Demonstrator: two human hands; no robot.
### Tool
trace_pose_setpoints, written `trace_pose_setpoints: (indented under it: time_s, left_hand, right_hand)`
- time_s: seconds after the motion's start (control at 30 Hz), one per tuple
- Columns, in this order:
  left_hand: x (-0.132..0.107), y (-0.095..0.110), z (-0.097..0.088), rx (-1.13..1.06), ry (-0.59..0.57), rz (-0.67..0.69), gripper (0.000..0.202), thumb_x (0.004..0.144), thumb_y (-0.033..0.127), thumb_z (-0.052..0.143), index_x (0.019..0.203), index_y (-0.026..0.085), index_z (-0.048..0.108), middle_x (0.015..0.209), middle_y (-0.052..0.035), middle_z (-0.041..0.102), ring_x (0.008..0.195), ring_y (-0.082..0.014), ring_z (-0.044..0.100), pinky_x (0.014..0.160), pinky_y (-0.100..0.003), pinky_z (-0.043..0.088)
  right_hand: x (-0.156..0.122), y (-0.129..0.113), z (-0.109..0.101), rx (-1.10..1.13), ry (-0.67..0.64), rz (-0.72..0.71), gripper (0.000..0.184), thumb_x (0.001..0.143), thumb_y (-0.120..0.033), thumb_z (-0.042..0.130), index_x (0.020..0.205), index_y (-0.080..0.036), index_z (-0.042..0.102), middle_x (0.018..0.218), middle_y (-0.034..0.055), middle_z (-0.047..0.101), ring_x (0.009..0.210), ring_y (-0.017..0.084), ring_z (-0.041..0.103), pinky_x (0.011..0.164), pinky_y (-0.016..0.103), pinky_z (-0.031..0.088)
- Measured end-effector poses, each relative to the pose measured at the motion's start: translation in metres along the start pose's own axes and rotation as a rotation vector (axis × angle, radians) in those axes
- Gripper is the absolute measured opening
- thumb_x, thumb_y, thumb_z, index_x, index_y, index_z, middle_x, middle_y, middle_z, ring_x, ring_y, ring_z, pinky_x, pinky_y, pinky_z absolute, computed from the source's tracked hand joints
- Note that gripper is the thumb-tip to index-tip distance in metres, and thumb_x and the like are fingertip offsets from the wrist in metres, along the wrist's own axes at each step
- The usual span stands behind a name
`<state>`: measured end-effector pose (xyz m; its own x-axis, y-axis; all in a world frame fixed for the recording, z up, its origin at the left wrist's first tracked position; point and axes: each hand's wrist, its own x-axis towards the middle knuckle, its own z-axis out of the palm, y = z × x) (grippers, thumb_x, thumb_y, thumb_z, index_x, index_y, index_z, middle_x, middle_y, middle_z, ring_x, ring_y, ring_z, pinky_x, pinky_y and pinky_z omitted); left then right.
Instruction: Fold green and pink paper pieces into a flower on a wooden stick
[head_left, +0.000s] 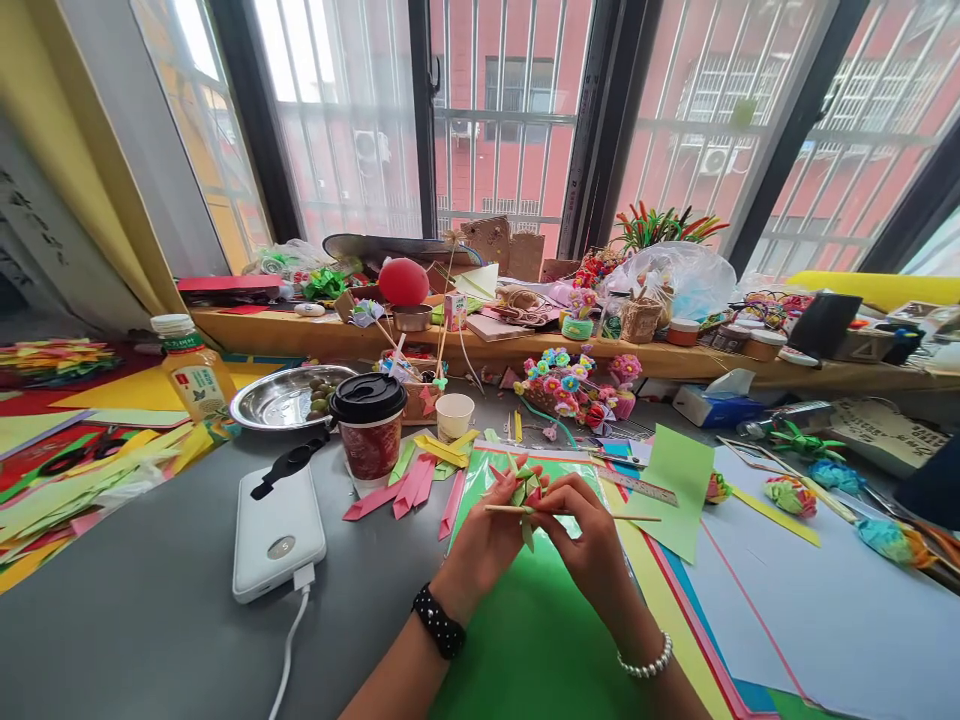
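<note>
Over the green sheet point(480, 670), my left hand point(484, 545) is closed around a small folded green and pink paper flower point(529, 485). A thin wooden stick point(637, 518) runs sideways through both hands, its left end poking out past my left fingers. My right hand point(585, 530) pinches at the flower and the stick, its fingertips touching the paper from the right. The spot where flower and stick meet is partly covered by my fingers. Left of my hands lie pink folded paper strips point(415, 485) and yellow strips point(446, 450).
A lidded coffee cup point(367, 430), a white power bank point(277, 530) with cable and a metal plate point(262, 400) stand left. A paper cup point(454, 415) is ahead. Right lie a light green sheet point(679, 480), a ruler point(645, 488) and white paper point(847, 610).
</note>
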<state>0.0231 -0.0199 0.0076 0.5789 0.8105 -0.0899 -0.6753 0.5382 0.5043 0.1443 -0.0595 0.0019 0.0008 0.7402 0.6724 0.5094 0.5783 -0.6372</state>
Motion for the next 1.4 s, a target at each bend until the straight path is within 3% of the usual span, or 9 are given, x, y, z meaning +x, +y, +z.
trace_pose_setpoints:
  time_s: [0.27, 0.5, 0.97, 1.2, 1.4]
  left_hand:
    - [-0.001, 0.001, -0.001, 0.039, -0.03, 0.046, 0.038, 0.076, 0.012, 0.052, 0.114, 0.017, 0.052, 0.086, -0.005, 0.063, 0.076, -0.0131, 0.059, 0.066, -0.022, 0.044]
    - [-0.004, 0.003, -0.001, 0.008, 0.037, 0.028, 0.036, 0.077, 0.022, 0.052, 0.112, 0.015, 0.053, 0.081, -0.0052, 0.063, 0.066, -0.0115, 0.057, 0.058, -0.021, 0.043]
    - [-0.001, -0.006, -0.001, -0.033, 0.046, 0.048, 0.019, 0.075, 0.012, 0.054, 0.093, 0.015, 0.057, 0.079, -0.0028, 0.062, 0.064, -0.0094, 0.059, 0.055, -0.019, 0.045]
    - [-0.001, -0.005, -0.002, -0.043, -0.017, 0.061, 0.026, 0.077, 0.013, 0.052, 0.103, 0.015, 0.053, 0.085, -0.0046, 0.062, 0.066, -0.0094, 0.059, 0.059, -0.019, 0.047]
    - [-0.001, 0.001, 0.0, -0.044, 0.001, 0.07, 0.033, 0.077, 0.013, 0.051, 0.11, 0.015, 0.051, 0.081, -0.0044, 0.063, 0.061, -0.0083, 0.058, 0.054, -0.018, 0.045]
  right_hand:
    - [0.0, -0.006, 0.0, -0.016, 0.025, 0.002, 0.009, 0.076, -0.011, 0.055, 0.071, -0.019, 0.054, 0.075, 0.0022, 0.051, 0.073, 0.016, 0.055, 0.063, 0.029, 0.049]
    - [-0.001, -0.009, 0.005, -0.04, -0.001, -0.035, 0.009, 0.077, -0.013, 0.054, 0.07, -0.019, 0.054, 0.074, 0.0023, 0.052, 0.073, 0.017, 0.054, 0.063, 0.029, 0.047]
    - [-0.005, -0.003, 0.015, -0.076, 0.091, -0.063, 0.01, 0.079, -0.011, 0.049, 0.075, -0.02, 0.052, 0.076, 0.003, 0.05, 0.072, 0.016, 0.053, 0.06, 0.028, 0.048]
    - [-0.005, -0.003, 0.018, -0.212, 0.173, -0.155, 0.01, 0.081, -0.012, 0.048, 0.077, -0.019, 0.053, 0.077, 0.0037, 0.052, 0.074, 0.017, 0.052, 0.063, 0.031, 0.046]
    - [0.0, 0.0, 0.018, -0.221, 0.148, -0.214, 0.008, 0.082, -0.016, 0.049, 0.077, -0.019, 0.053, 0.077, 0.0039, 0.053, 0.074, 0.017, 0.053, 0.062, 0.031, 0.046]
